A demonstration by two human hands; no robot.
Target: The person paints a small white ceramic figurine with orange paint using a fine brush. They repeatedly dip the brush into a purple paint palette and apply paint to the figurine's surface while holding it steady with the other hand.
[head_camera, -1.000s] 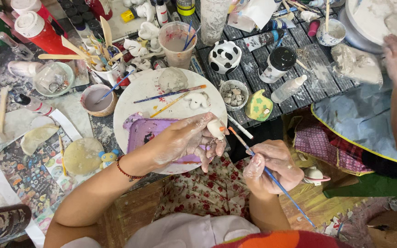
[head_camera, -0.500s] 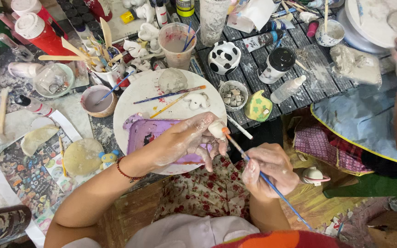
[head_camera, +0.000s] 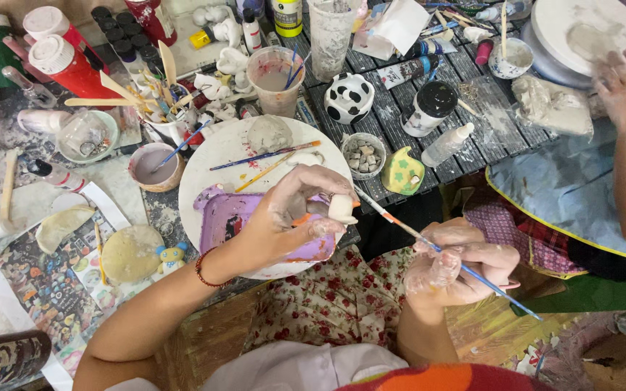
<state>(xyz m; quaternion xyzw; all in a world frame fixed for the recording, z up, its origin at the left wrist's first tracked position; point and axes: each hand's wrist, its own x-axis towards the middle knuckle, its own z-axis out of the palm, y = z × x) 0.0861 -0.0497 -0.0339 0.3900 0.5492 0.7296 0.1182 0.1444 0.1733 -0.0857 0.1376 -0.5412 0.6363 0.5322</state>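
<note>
The left hand (head_camera: 291, 217) pinches a small, pale, rounded clay piece with orange marks (head_camera: 340, 208) between its fingertips, above the edge of the round white plate (head_camera: 215, 156) and purple tray (head_camera: 219, 221). The right hand (head_camera: 458, 264) is closed around a thin blue-handled paintbrush (head_camera: 436, 247), its tip near the piece
</note>
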